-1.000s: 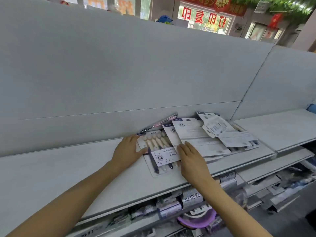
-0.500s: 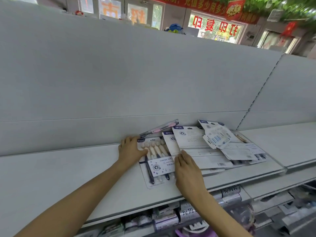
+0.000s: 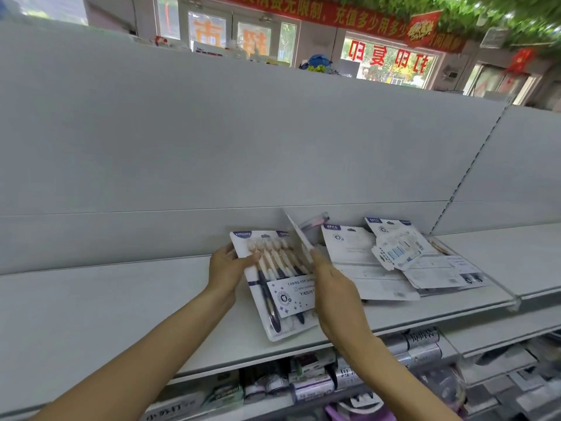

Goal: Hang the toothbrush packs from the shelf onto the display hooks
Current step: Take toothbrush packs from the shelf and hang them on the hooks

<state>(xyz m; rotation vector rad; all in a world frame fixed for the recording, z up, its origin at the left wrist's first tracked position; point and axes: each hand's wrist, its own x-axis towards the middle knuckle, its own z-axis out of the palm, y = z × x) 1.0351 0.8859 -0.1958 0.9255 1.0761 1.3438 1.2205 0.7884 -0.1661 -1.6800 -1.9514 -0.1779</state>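
- My left hand (image 3: 226,265) grips the left edge of a toothbrush pack (image 3: 277,281), thumb across its front and fingers curled behind, tilting it up off the white shelf (image 3: 106,302).
- My right hand (image 3: 335,294) holds up a second pack (image 3: 299,235) seen edge-on, just right of the first; its fingers appear to pinch the lower edge, though the exact hold is hidden behind the hand.
- To the right, more packs (image 3: 394,259) lie loosely overlapped on the shelf against the back panel (image 3: 243,141), mostly back side up.
- No display hooks show anywhere in view, and no pack hangs on the panel, so I judge the job barely begun: two packs are in hand and the pile waits.
- What remains, as I read it: carry these to the hooks, thread the hang holes on, then come back for the pile.
- Below the near shelf edge, other boxed goods (image 3: 303,381) sit on a lower tier.
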